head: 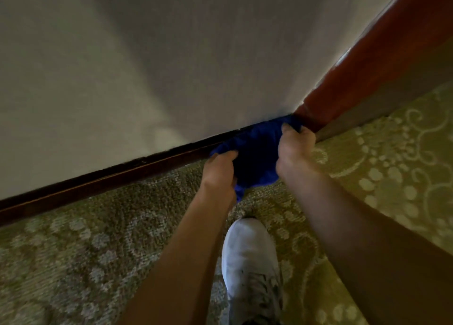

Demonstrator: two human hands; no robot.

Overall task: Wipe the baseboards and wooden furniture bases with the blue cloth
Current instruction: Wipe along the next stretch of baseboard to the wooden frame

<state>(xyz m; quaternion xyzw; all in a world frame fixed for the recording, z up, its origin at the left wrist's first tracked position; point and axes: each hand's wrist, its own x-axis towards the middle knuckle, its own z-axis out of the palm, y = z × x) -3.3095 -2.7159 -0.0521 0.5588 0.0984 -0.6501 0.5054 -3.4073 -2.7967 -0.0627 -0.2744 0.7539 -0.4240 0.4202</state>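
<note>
Your white shoe (250,263) stands on the patterned carpet (73,251), just short of the dark baseboard (98,177), and both forearms reach past it. The blue cloth (255,158) is bunched against the baseboard where it meets the reddish wooden piece (367,55). Your left hand (218,172) grips the cloth's near edge with curled fingers; your right hand (294,150) pinches its far end beside the wood. To wipe well, I'd spread the cloth flatter, press it onto the baseboard's top ledge and face together, and draw it along in one steady pass, working into the junction with the wood. Most fingertips are buried in the folds, the frame is motion-blurred, and what the reddish piece belongs to is cut off, so I can't name it.
</note>
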